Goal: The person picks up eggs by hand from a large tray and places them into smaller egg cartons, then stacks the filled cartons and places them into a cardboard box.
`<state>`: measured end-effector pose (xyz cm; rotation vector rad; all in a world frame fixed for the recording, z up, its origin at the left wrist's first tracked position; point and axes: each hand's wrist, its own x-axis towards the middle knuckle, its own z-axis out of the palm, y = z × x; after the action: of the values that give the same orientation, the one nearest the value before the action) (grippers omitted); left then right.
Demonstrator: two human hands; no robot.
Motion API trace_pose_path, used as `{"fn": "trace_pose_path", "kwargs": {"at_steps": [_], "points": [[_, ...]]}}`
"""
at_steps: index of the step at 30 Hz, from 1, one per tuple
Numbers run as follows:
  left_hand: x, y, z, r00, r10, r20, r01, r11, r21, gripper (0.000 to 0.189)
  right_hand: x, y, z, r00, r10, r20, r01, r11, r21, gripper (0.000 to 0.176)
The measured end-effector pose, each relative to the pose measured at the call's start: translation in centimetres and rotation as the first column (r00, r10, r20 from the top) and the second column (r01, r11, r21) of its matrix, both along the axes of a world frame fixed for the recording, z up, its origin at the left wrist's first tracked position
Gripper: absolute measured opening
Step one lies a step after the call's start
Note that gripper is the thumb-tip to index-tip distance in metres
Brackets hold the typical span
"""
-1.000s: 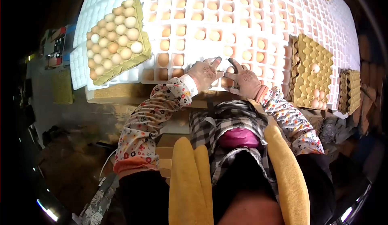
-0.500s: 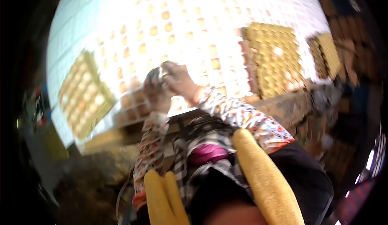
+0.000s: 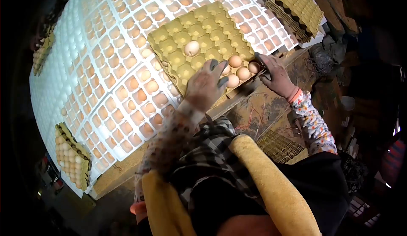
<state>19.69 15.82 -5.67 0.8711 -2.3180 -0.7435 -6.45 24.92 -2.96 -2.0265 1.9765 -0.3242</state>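
My left hand [image 3: 206,85], with dark fingertips, reaches over a yellow-green pulp egg tray [image 3: 182,36]. Its fingers and thumb curl round a partly covered egg [image 3: 226,70] in the front corner cluster. My right hand [image 3: 276,75] is at the tray's right corner, thumb and forefinger apart, beside another egg [image 3: 254,67]. Between the hands, more brown eggs [image 3: 243,73] sit close together in the cups. A lone egg [image 3: 191,48], with a dark mark, lies farther back on the tray. Both palms are hidden.
White gridded trays [image 3: 121,151] full of lit eggs spread over the worktop. Stacked pulp trays [image 3: 296,9] stand at the right, and a filled egg tray [image 3: 71,159] lies at the left corner. A wooden edge [image 3: 121,170] runs along the front; another tray stack [image 3: 282,147] lies below.
Both hands have moved from close together over the white trays to the pulp tray at the right, and are now apart. The view has turned right, and the glare has dropped.
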Motion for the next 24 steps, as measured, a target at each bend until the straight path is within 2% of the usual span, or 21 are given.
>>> {"fn": "trace_pose_path", "kwargs": {"at_steps": [1, 3, 5, 6, 7, 8, 9, 10, 11, 12, 13, 14, 15, 16, 18, 19, 20, 21, 22, 23, 24], "points": [[-2.5, -1.1, -1.8, 0.954, -0.15, 0.259, 0.105, 0.978, 0.178, 0.04, -1.2, -0.3, -0.9, 0.993, 0.11, -0.039, -0.109, 0.994, 0.023, 0.063], [-5.0, -2.9, -0.2, 0.833, -0.228, 0.505, 0.123, 0.965, 0.232, 0.04, -3.3, -1.5, -2.7, 0.936, 0.333, -0.116, -0.328, 0.943, 0.061, 0.062], [-5.4, -3.7, 0.8, 0.756, -0.263, 0.6, 0.141, 0.96, 0.243, 0.04, -3.3, -2.5, 0.6, 0.925, 0.052, 0.376, -0.14, 0.968, 0.21, 0.058], [-4.4, -3.7, 0.9, 0.891, -0.222, 0.396, 0.032, 0.901, 0.433, 0.039, -3.3, -2.6, 1.7, 0.81, -0.125, 0.573, -0.084, 0.942, 0.325, 0.057], [-3.3, -3.7, 1.1, 0.977, -0.106, 0.182, -0.028, 0.793, 0.609, 0.038, -4.3, -2.2, 0.1, 0.597, -0.174, 0.783, -0.037, 0.969, 0.243, 0.051], [-2.5, -3.5, 1.3, 0.998, 0.065, -0.018, -0.029, 0.65, 0.76, 0.037, -3.9, -2.2, 0.6, 0.168, -0.355, 0.92, 0.09, 0.935, 0.344, 0.043], [-2.1, -3.0, 1.4, 0.829, 0.494, -0.262, 0.163, 0.235, 0.958, 0.033, -4.3, -2.4, -0.2, -0.022, -0.365, 0.931, 0.092, 0.926, 0.366, 0.038], [-1.7, -3.1, 1.3, 0.706, 0.631, -0.32, 0.298, 0.146, 0.944, 0.029, -4.6, -2.4, -1.0, -0.207, -0.374, 0.904, 0.086, 0.914, 0.397, 0.035], [-1.7, -2.7, 1.4, 0.843, 0.494, -0.212, 0.148, 0.167, 0.975, 0.031, -4.7, -3.0, -1.5, -0.216, -0.33, 0.919, -0.01, 0.942, 0.336, 0.032], [-1.9, -2.6, 1.8, 0.935, 0.345, -0.082, 0.005, 0.22, 0.975, 0.034, -4.7, -3.2, -1.4, 0.051, -0.407, 0.912, -0.074, 0.909, 0.41, 0.031], [-2.5, -2.7, 2.3, 0.979, 0.191, 0.069, -0.125, 0.297, 0.947, 0.037, -3.3, -3.9, 0.2, 0.555, -0.164, 0.816, -0.159, 0.942, 0.297, 0.031], [-4.2, -1.0, 2.0, 0.937, -0.031, 0.348, -0.17, 0.829, 0.533, 0.039, -1.5, -4.3, 1.6, 0.872, 0.15, 0.467, -0.284, 0.931, 0.231, 0.032], [-5.4, 0.4, 1.5, 0.859, -0.103, 0.502, -0.024, 0.97, 0.241, 0.027, 0.2, -3.3, -0.1, 0.942, 0.318, 0.107, -0.327, 0.942, 0.077, 0.037], [-5.7, 1.2, 1.0, 0.746, -0.112, 0.657, 0.184, 0.982, -0.041, 0.016, 0.2, -3.2, -0.8, 0.93, 0.351, 0.108, -0.362, 0.926, 0.107, 0.04], [-4.7, 0.7, 0.0, 0.779, -0.149, 0.61, 0.122, 0.989, 0.086, 0.023, -0.4, -4.3, -1.7, 0.901, 0.422, 0.098, -0.432, 0.89, 0.144, 0.047], [-4.1, 0.2, -0.2, 0.797, -0.162, 0.582, 0.091, 0.985, 0.15, 0.03, -1.4, -5.4, -0.9, 0.883, 0.31, 0.352, -0.393, 0.899, 0.195, 0.048], [-3.4, 0.1, -0.1, 0.953, -0.121, 0.279, -0.006, 0.91, 0.416, 0.036, -2.7, -5.6, -0.9, 0.761, 0.15, 0.631, -0.321, 0.932, 0.166, 0.045], [-2.8, -0.2, 0.0, 0.999, 0.027, -0.036, 0.003, 0.752, 0.659, 0.042, -3.4, -5.1, -0.8, 0.423, -0.245, 0.872, -0.198, 0.914, 0.353, 0.041], [-2.7, -0.4, 0.2, 0.919, 0.257, -0.298, 0.118, 0.544, 0.831, 0.048, -4.1, -4.6, -0.5, -0.04, -0.568, 0.822, -0.164, 0.815, 0.555, 0.037], [-3.6, -1.5, 1.7, 0.864, 0.391, -0.318, 0.155, 0.395, 0.906, 0.045, -4.9, -3.9, -1.8, -0.166, -0.548, 0.82, -0.182, 0.834, 0.521, 0.036], [-4.0, -2.7, 1.4, 0.956, 0.176, -0.236, 0.084, 0.607, 0.79, 0.054, -5.7, -3.4, -3.1, -0.29, -0.525, 0.8, -0.2, 0.851, 0.485, 0.037]]}}
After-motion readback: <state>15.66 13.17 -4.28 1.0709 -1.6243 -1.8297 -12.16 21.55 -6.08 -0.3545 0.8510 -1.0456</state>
